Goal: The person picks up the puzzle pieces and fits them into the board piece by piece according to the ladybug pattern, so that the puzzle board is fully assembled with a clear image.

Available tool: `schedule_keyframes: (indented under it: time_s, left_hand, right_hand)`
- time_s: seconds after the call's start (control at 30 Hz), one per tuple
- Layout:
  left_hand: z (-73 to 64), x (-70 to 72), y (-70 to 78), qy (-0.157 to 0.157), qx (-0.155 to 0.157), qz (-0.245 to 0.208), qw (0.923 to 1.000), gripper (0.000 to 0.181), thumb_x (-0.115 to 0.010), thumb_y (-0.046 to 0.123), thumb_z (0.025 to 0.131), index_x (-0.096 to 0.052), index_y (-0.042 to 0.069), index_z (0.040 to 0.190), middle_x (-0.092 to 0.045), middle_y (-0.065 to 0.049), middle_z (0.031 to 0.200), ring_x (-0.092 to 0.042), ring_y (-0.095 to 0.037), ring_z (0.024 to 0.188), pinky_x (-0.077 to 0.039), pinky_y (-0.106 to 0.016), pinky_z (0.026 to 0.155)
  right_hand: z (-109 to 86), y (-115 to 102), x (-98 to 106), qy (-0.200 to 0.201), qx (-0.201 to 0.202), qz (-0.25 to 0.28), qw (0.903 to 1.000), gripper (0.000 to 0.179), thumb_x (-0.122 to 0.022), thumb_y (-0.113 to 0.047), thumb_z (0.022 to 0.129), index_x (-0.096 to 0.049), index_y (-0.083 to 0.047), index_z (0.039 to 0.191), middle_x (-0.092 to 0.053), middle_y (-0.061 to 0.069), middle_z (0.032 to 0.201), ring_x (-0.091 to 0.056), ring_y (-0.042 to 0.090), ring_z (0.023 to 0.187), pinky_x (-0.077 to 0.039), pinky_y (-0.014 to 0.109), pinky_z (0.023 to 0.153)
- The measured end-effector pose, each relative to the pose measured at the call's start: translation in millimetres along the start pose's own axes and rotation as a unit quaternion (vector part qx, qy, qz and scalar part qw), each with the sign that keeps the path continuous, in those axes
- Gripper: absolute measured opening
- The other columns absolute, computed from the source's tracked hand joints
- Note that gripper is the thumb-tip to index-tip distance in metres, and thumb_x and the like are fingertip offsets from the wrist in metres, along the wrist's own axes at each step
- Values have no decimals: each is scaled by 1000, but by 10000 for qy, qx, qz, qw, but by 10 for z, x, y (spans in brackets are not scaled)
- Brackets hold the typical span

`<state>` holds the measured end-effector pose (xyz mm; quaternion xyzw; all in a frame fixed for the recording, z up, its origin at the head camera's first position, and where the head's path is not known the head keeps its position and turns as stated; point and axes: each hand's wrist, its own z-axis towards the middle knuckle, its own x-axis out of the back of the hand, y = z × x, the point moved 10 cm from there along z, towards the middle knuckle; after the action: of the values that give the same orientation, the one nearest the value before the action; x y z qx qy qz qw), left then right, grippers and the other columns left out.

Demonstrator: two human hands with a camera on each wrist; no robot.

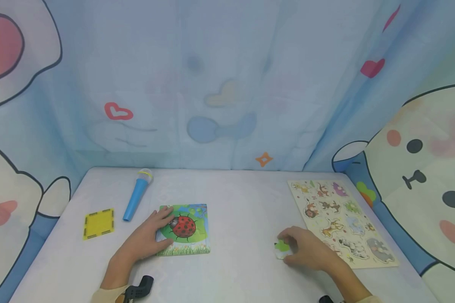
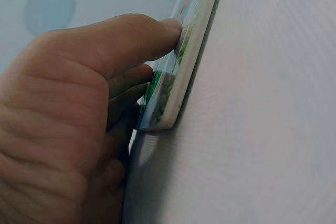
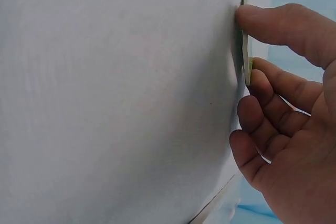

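My left hand [image 1: 151, 235] lies flat on the left part of a ladybug puzzle board [image 1: 191, 231], fingers stretched over the picture. In the left wrist view the thumb [image 2: 136, 38] presses on the board's [image 2: 184, 59] edge. My right hand [image 1: 301, 248] is on the table to the right, fingers curled round a small green and white puzzle piece [image 1: 281, 249]. Seen from the right wrist, the thin piece [image 3: 245, 51] stands between the thumb and the curled fingers [image 3: 268, 114], its edge against the table.
An animal peg puzzle board [image 1: 341, 219] lies just right of my right hand. A blue toy microphone [image 1: 136, 194] and a yellow square tile [image 1: 98, 223] lie at the left. The white table [image 1: 242, 198] is walled by a blue cartoon curtain.
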<state>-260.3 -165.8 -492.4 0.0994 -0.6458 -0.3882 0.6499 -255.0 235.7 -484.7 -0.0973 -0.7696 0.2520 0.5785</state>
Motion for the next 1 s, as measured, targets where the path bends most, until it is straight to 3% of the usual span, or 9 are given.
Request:
schedule_keyframes:
  time_s: [0.37, 0.63, 1.0]
  left_hand:
    - [3, 7, -4, -32, 22, 2, 10000, 69, -76, 27, 83, -50, 1, 141, -33, -6, 156, -20, -29, 146, -16, -46, 120]
    - [3, -12, -28, -49, 38, 2, 10000, 69, -75, 28, 83, -49, 1, 141, -32, -5, 156, -19, -28, 146, -15, -45, 120]
    - [9, -24, -39, -65, -4, -29, 10000, 69, -75, 28, 84, -49, 2, 142, -32, -4, 156, -19, -28, 146, -17, -46, 120]
  right_hand:
    - [100, -183, 78, 269, 398, -98, 9988, 56, -87, -22, 65, -63, -18, 115, -59, -10, 104, -55, 11, 97, -52, 36, 86]
    - [228, -545, 62, 284, 1176, -21, 9927, 55, -85, -18, 70, -61, -13, 120, -58, -7, 103, -54, 13, 94, -53, 34, 80]
    - [472, -1022, -181, 242, 1421, 228, 9893, 53, -84, -16, 70, -63, -12, 118, -57, -8, 101, -53, 13, 93, -52, 37, 83]
